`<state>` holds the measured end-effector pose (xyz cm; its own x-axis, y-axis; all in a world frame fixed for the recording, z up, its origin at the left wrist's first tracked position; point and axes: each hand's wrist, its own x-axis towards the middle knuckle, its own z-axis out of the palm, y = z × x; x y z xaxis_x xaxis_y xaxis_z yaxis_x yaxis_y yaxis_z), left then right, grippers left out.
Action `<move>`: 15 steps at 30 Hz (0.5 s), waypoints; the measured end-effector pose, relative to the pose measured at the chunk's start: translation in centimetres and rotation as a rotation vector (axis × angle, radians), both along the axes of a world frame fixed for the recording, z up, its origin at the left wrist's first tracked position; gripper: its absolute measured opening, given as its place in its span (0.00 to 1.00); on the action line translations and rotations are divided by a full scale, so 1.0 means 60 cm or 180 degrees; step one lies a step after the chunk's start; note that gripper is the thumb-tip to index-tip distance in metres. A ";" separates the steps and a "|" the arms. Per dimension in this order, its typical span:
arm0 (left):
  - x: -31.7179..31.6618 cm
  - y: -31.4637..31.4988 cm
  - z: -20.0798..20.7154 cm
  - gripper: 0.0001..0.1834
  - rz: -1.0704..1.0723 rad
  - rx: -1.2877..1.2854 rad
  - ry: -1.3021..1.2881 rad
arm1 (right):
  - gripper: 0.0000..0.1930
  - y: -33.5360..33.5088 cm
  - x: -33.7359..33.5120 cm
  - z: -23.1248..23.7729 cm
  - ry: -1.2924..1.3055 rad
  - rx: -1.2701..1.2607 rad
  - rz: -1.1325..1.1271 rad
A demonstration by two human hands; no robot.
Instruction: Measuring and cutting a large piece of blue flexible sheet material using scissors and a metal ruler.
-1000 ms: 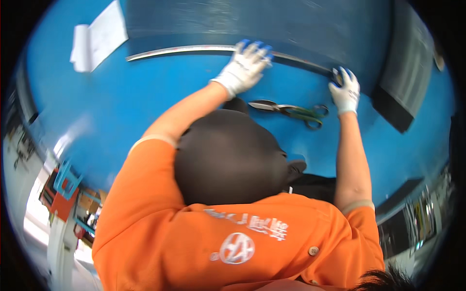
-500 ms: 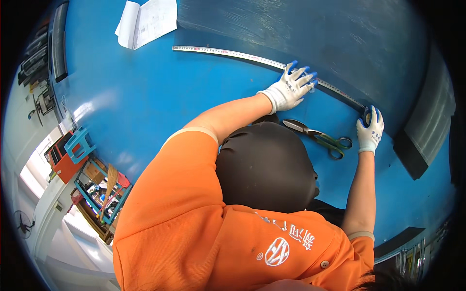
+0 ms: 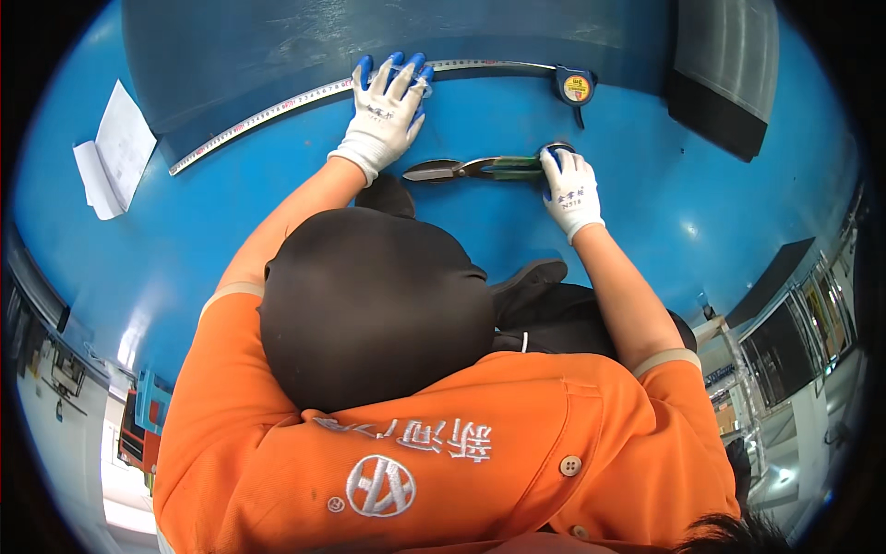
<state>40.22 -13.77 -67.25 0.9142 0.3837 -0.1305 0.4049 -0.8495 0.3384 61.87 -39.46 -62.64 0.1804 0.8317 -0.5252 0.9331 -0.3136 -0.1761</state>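
We hold left grip (image 3: 383, 115) flat, fingers apart, on tape (image 3: 312, 95) along dark sheet (image 3: 415, 28), maybe keeping it straight; right grip (image 3: 571, 191) clamped on scissors (image 3: 472, 168), tape case (image 3: 576, 88) beyond.

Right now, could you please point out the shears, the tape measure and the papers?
Shears (image 3: 476, 168), head view: metal near the pivot.
Tape measure (image 3: 576, 88), head view: its case.
Papers (image 3: 126, 140), head view: the flat sheet.
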 end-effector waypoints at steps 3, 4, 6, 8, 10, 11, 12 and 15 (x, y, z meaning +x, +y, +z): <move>0.013 -0.004 0.011 0.33 -0.0024 0.0026 -0.0025 | 0.35 -0.007 0.007 -0.008 -0.0232 0.0382 0.0376; 0.018 -0.007 0.013 0.33 0.0054 -0.0020 -0.0094 | 0.35 -0.004 0.011 -0.009 -0.0175 0.0503 0.0399; 0.018 -0.016 0.021 0.33 0.0195 -0.0103 -0.0209 | 0.36 0.006 0.016 -0.008 -0.0048 0.0311 0.0470; -0.001 -0.026 0.033 0.32 0.0490 -0.0087 -0.0331 | 0.37 0.018 0.013 -0.005 0.0074 0.0286 0.0521; -0.019 -0.043 0.034 0.29 0.1009 -0.0214 -0.0772 | 0.35 0.024 0.018 0.006 0.0363 -0.0138 0.0611; -0.030 -0.051 0.032 0.29 0.1032 -0.0160 -0.0822 | 0.34 0.024 0.020 0.011 0.0404 -0.0390 0.0661; -0.042 -0.058 0.029 0.26 0.1925 -0.0576 -0.1073 | 0.34 0.024 0.021 0.015 0.0467 -0.0346 0.0681; -0.073 -0.055 0.010 0.20 0.4181 -0.2459 -0.2169 | 0.27 0.005 0.013 0.032 0.1313 -0.0845 0.0378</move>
